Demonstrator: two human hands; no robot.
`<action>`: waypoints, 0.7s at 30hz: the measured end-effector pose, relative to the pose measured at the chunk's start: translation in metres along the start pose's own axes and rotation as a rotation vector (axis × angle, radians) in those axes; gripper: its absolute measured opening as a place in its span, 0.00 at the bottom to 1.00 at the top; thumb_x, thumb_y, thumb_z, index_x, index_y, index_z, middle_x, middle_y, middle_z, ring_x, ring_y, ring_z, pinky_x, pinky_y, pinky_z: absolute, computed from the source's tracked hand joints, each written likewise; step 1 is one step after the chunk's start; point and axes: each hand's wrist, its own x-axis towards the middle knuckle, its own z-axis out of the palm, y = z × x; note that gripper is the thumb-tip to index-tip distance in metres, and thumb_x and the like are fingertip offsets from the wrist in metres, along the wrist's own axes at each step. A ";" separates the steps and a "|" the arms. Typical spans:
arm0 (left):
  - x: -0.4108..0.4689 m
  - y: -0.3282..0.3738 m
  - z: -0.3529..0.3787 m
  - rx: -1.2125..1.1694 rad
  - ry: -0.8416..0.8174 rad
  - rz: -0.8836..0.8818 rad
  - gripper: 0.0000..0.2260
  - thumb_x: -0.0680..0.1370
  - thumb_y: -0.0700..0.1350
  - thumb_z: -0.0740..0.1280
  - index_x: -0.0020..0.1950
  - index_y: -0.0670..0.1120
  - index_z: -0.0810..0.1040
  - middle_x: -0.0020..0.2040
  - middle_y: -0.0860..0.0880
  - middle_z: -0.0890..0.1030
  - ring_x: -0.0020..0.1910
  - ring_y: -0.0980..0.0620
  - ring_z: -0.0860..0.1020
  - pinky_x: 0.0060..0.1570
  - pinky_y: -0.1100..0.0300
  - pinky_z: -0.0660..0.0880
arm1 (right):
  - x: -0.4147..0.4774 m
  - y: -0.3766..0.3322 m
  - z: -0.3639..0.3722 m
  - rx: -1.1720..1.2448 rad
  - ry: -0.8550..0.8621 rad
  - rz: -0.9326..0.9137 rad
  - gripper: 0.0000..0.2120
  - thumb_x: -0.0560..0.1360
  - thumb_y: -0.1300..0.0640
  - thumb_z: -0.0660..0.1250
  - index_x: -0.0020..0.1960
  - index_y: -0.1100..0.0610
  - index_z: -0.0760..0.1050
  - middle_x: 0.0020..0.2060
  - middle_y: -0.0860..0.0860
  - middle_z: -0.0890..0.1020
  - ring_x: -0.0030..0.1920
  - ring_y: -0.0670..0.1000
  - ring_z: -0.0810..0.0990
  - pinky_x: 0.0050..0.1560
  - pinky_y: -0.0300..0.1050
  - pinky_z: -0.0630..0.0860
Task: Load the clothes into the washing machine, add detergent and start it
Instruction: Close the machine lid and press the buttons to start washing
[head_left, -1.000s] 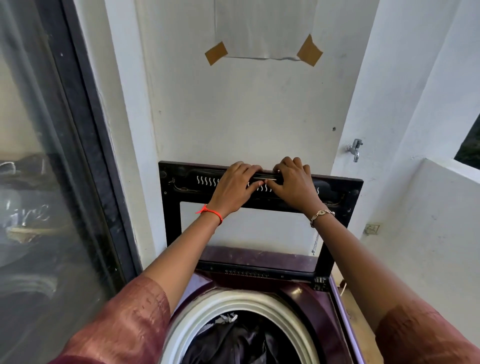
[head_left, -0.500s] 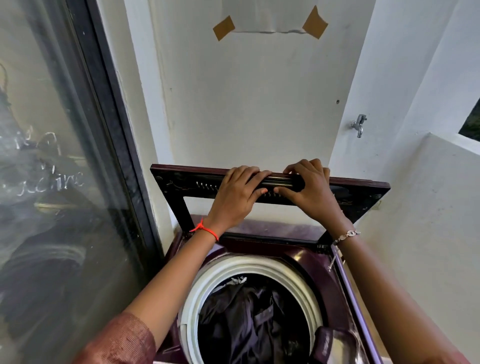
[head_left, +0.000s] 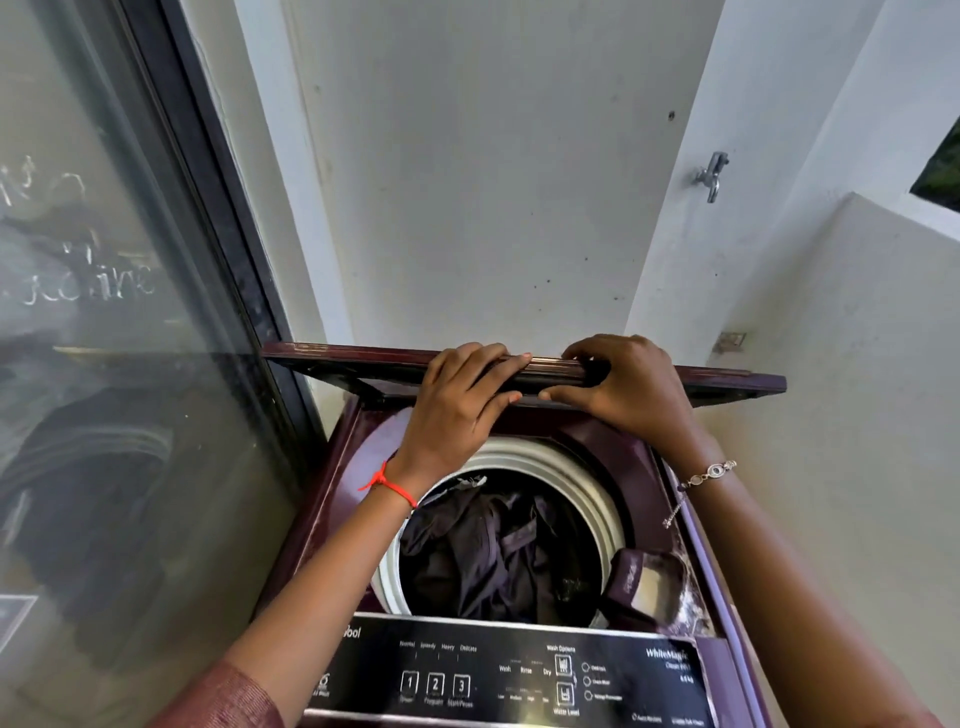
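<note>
A maroon top-loading washing machine (head_left: 353, 467) stands below me with its drum (head_left: 587, 478) exposed. Dark clothes (head_left: 493, 551) lie heaped inside the drum. The machine's lid (head_left: 337, 358) is tilted down to nearly level, seen almost edge-on. My left hand (head_left: 457, 410) grips the lid's front edge, fingers over the top and thumb under. My right hand (head_left: 628, 389) grips the same edge just to the right. A detergent compartment (head_left: 649, 582) holding whitish powder sits at the drum's right front. The black control panel (head_left: 519, 675) runs along the machine's front.
A dark-framed glass door (head_left: 130, 364) stands close on the left. White walls close in behind and to the right, with a metal tap (head_left: 711, 174) on the right wall. A low white ledge (head_left: 883, 234) lies beyond it.
Both hands have pulled the lid down from upright to nearly level. The view has tipped down, bringing the control panel and detergent compartment into sight.
</note>
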 end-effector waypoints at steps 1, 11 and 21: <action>-0.005 0.003 -0.001 0.000 -0.004 -0.007 0.15 0.77 0.48 0.63 0.64 0.49 0.71 0.54 0.47 0.80 0.55 0.50 0.71 0.57 0.58 0.63 | -0.005 -0.001 0.000 -0.031 -0.022 0.023 0.22 0.61 0.39 0.75 0.48 0.53 0.81 0.41 0.49 0.85 0.44 0.52 0.81 0.46 0.45 0.74; -0.061 0.024 -0.023 0.029 -0.175 0.123 0.17 0.76 0.48 0.66 0.64 0.45 0.74 0.53 0.47 0.81 0.52 0.49 0.78 0.56 0.56 0.71 | -0.064 -0.005 0.023 -0.068 -0.153 0.054 0.24 0.59 0.36 0.75 0.44 0.54 0.83 0.37 0.50 0.85 0.39 0.52 0.82 0.37 0.45 0.75; -0.115 0.040 -0.024 -0.004 -0.439 0.088 0.16 0.75 0.51 0.62 0.59 0.45 0.76 0.50 0.48 0.82 0.48 0.49 0.80 0.49 0.58 0.70 | -0.118 -0.006 0.057 0.007 -0.318 0.202 0.22 0.60 0.41 0.76 0.46 0.55 0.78 0.41 0.48 0.82 0.42 0.52 0.79 0.38 0.43 0.70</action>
